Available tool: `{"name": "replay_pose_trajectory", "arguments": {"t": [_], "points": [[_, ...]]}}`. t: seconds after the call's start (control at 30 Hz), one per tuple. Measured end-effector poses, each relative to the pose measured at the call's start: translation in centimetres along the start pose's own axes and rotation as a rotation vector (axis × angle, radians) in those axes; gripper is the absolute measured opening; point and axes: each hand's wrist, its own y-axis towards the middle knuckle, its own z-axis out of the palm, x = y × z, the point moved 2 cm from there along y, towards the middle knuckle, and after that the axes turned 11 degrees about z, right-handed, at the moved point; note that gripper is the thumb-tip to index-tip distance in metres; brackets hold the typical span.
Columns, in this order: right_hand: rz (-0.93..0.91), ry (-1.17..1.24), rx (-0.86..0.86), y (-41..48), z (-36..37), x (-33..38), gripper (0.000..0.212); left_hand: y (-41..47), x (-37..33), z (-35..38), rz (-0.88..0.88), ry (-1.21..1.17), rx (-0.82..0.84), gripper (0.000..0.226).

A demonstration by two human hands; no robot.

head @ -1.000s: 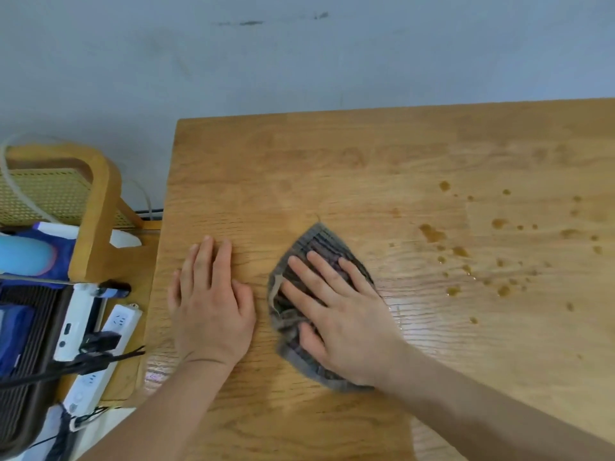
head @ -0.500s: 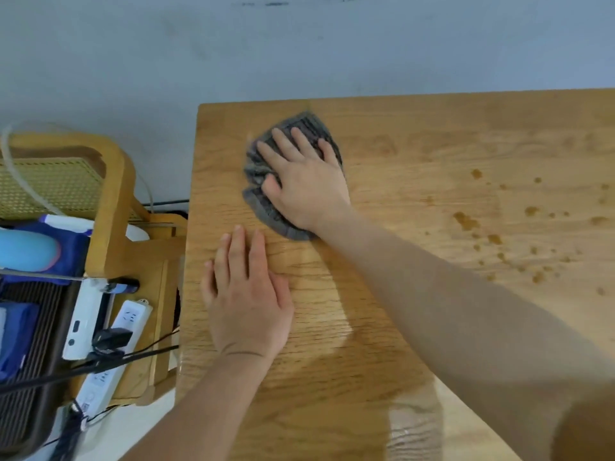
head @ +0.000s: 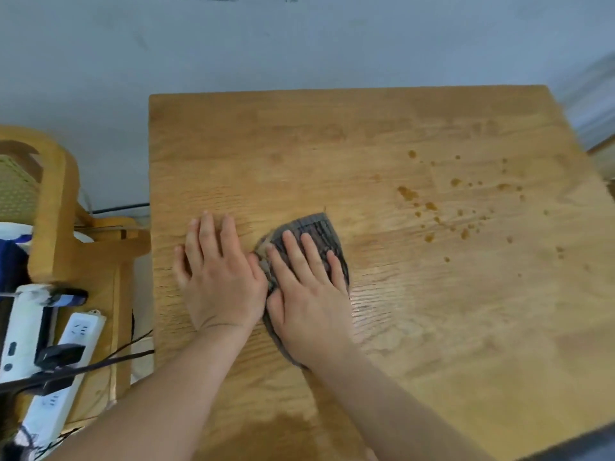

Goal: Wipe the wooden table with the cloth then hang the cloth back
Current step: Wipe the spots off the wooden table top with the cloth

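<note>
A grey striped cloth [head: 317, 229] lies flat on the wooden table [head: 432, 311], left of the middle. My right hand [head: 307, 294] presses down on the cloth with its fingers spread, covering most of it. My left hand [head: 218, 274] rests flat on the bare wood right beside it, thumb touching the cloth's left edge, holding nothing. Brown spots of spilled liquid [head: 407, 193] are scattered over the table's right half, apart from the cloth. A damp sheen shows on the wood just right of my right hand.
A wooden chair [head: 56, 207] stands close against the table's left edge. On it lie a white power strip [head: 63, 371], a white device and black cables. A pale wall runs behind the table's far edge.
My right hand has pulled the cloth back from the far left corner to the table's near middle, beside my left hand. The view has shifted right, showing the table's right edge.
</note>
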Motion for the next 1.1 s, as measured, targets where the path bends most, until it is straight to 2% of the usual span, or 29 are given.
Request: {"name": "replay_pose_trajectory", "arguments": {"t": [0.07,0.13,0.23,0.3,0.33,0.37,0.47,0.53,0.6,0.7,0.8,0.87,0.9,0.93,1.0,1.1], "points": [[-0.077,-0.015,0.038,-2.2,-0.3,-2.4,0.052,-0.1,0.1,0.0,0.007,-0.014,-0.003,0.055],[-0.003,-0.042,0.003,-2.7,-1.1,-6.7,0.054,-0.2,0.2,0.0,0.01,-0.038,-0.001,0.055],[0.353,-0.007,-0.055,-2.4,-2.6,-11.7,0.057,-0.2,0.2,0.1,0.029,-0.044,-0.009,0.054],[0.57,0.004,-0.095,-1.9,-2.0,-9.8,0.06,0.0,0.2,0.1,0.034,-0.045,-0.015,0.053],[0.6,0.012,-0.098,-1.7,-1.4,-7.3,0.061,0.1,0.2,0.0,0.029,-0.052,-0.019,0.053],[0.545,0.034,-0.103,-1.7,-0.7,-4.4,0.061,0.1,0.2,0.0,0.021,-0.064,-0.026,0.052],[0.192,0.068,-0.048,-2.6,0.9,2.2,0.058,-0.1,0.1,-0.1,0.003,-0.096,-0.073,0.051],[0.078,0.064,-0.033,-2.6,0.7,0.8,0.056,-0.1,0.0,-0.1,0.014,-0.088,-0.082,0.049],[0.079,0.059,-0.03,-3.8,-0.2,-3.2,0.054,-0.1,-0.1,-0.1,0.016,-0.066,-0.061,0.05],[0.275,0.002,-0.018,-6.4,-2.2,-12.1,0.057,-0.3,-0.2,-0.3,0.01,-0.037,-0.043,0.053],[0.593,0.016,-0.037,-8.0,-4.3,-19.7,0.06,-0.6,-0.7,-0.2,0.037,0.029,0.006,0.053],[0.814,0.04,-0.054,-7.7,-3.9,-19.0,0.059,-0.4,-0.9,-0.5,0.031,0.045,0.044,0.052],[0.839,0.049,-0.055,-7.5,-3.4,-16.9,0.059,-0.3,-1.1,-0.7,0.006,0.041,0.075,0.052],[0.772,0.054,-0.059,-7.5,-2.9,-14.1,0.06,-0.3,-1.5,-0.9,-0.019,0.036,0.113,0.053],[0.491,0.052,-0.047,-8.3,-1.4,-8.3,0.06,-0.9,-3.1,-1.1,0.022,0.012,0.183,0.053],[0.21,0.069,0.018,-9.8,-0.3,-6.0,0.055,-4.3,-7.2,-0.5,0.286,-0.019,0.27,0.053]]}}
